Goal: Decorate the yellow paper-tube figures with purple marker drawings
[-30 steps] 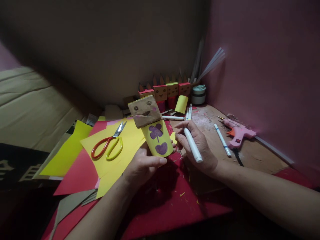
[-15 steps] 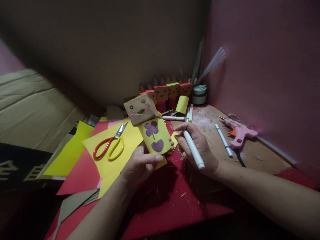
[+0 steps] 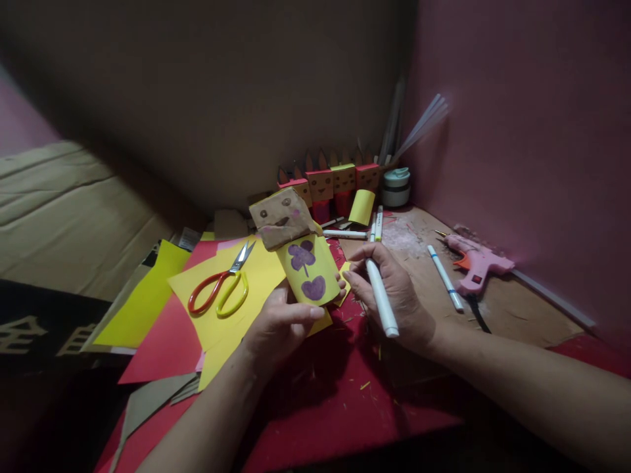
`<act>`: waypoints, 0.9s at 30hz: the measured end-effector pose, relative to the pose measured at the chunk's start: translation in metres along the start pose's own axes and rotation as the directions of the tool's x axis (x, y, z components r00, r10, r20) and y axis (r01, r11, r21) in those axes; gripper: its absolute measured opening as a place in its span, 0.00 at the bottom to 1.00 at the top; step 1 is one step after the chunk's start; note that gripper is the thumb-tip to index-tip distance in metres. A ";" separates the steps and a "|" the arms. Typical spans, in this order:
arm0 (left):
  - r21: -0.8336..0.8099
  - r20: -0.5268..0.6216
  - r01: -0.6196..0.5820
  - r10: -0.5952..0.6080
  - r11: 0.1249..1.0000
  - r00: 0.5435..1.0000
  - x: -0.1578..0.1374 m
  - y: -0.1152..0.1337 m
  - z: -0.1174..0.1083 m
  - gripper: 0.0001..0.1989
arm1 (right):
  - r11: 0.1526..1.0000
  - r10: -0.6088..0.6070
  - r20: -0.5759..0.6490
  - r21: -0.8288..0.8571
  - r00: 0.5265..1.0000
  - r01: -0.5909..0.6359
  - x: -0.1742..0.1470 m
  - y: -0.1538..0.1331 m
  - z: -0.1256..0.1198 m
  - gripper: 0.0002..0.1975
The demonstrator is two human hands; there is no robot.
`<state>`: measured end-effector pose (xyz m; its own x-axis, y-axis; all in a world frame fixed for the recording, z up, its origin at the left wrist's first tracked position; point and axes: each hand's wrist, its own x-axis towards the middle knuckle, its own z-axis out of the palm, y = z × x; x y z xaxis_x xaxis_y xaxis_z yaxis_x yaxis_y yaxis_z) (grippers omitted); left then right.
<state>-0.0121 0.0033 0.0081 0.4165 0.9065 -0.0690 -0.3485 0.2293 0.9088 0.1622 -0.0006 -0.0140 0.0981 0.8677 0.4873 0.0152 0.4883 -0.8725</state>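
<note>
My left hand (image 3: 286,322) is closed around the lower part of a paper puppet (image 3: 311,266). Its yellow tube body carries purple drawings, a flower-like shape above a heart-like one. A cardboard head (image 3: 282,220) with a drawn face and pink cheeks tops the tube, tilted to one side. In my right hand (image 3: 394,295) is a white marker (image 3: 381,299), gripped between thumb and fingers just right of the puppet and apart from it. The marker's tip is hidden by the fingers. Scissors (image 3: 224,282) with red and yellow handles lie on yellow paper (image 3: 266,263) left of the puppet.
Several cardboard-headed figures (image 3: 320,185) stand at the back beside a yellow paper tube (image 3: 361,207) and a lidded jar (image 3: 396,187). A pink glue gun (image 3: 478,263) and a blue-banded marker (image 3: 445,278) lie at right. Red paper (image 3: 167,348) and cardboard (image 3: 155,401) lie at left.
The view has shifted slightly, so most things sit a little further right. Both hands keep their holds on the puppet and the marker; the marker stands a bit steeper.
</note>
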 end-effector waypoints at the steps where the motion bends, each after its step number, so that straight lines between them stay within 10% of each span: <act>1: 0.005 0.000 0.002 -0.002 1.000 1.000 0.000 0.000 0.000 0.35 | 1.000 -0.001 -0.004 -0.001 1.000 0.001 0.000 0.001 0.000 0.09; 14: 0.113 -0.033 -0.063 0.067 0.992 0.997 -0.002 -0.006 0.004 0.27 | 0.986 -0.164 -0.031 -0.048 0.986 0.162 -0.012 -0.009 0.003 0.08; 27: 0.194 -0.046 -0.029 0.039 0.981 0.998 -0.006 -0.008 0.011 0.28 | 0.999 -0.010 0.112 -0.048 0.994 0.016 -0.011 -0.013 0.004 0.10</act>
<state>-0.0023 -0.0078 0.0062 0.3632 0.9302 -0.0527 -0.1912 0.1298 0.9729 0.1574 -0.0158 -0.0081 -0.0141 0.8675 0.4972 0.0641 0.4970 -0.8654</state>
